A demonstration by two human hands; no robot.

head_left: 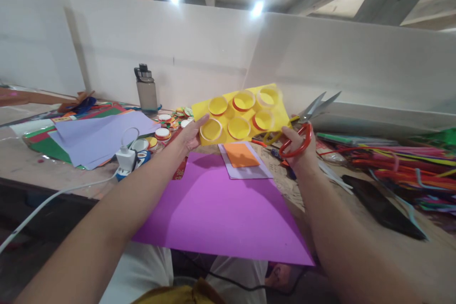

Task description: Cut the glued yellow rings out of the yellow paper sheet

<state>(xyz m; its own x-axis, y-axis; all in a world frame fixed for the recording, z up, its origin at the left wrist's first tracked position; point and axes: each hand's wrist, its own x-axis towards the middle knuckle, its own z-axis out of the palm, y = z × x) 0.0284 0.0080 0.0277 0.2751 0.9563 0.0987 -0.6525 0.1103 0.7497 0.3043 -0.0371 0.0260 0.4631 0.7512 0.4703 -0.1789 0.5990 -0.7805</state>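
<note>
Yellow card (225,113) sits between your two hands, held up over the table (21,161), its right end higher than its left. Your left hand (192,137) is clamped on its lower left side, thumb over the front. Your right hand (296,145) pinches the lower right corner and also carries the scissors (305,134); their red handles lie against that hand and their parted blades point up and away from you. You can't tell from this view whether a finger runs through the loops.

Beneath the card, a purple sheet (228,213) spreads between your forearms, its near edge jutting past the table front above your lap. Near its far edge, an orange sheet (242,156) lies on pale lilac paper (231,171). Beyond the card stands a white partition (171,52); to your right, a dark flat object (383,206) lies beside bundled coloured strips (409,171).

Six shallow rings (239,128) stand on the card in two rows of three, yellow showing inside each. Round lids (163,134) are scattered past your left forearm. Behind them, a bottle (147,94) stands upright with its top on; its contents can't be made out.
</note>
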